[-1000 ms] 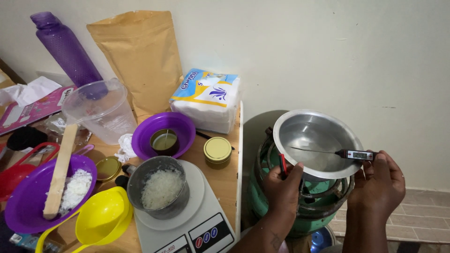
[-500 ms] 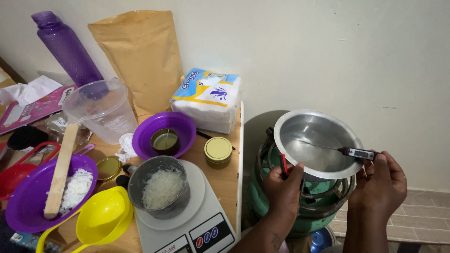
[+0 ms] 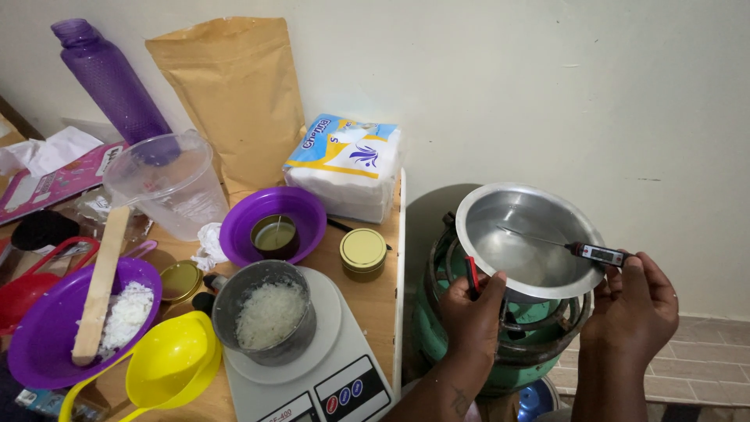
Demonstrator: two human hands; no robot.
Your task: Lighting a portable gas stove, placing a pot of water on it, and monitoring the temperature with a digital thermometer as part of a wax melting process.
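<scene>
A shiny metal pot [image 3: 480, 205] sits on a green gas burner [image 3: 437, 312] beside the table. My left hand [image 3: 473, 312] grips the pot's near rim and a red-and-black handle there. My right hand [image 3: 633, 301] holds a black digital probe thermometer [image 3: 598, 252] by its display end. Its thin metal probe reaches left and down into the pot, tip near the pot's bottom.
On the wooden table [image 3: 375, 297] stand a kitchen scale [image 3: 328, 367] carrying a grey bowl of white flakes [image 3: 266, 312], a purple bowl with a small jar [image 3: 273, 227], a yellow-lidded tin [image 3: 363, 250], a clear jug [image 3: 168, 184], a brown pouch [image 3: 234, 94], a tissue pack [image 3: 348, 164], a yellow funnel [image 3: 168, 359].
The thermometer's probe has tilted: its tip moved up and right inside the pot while my right hand shifted slightly. My left hand stayed on the rim.
</scene>
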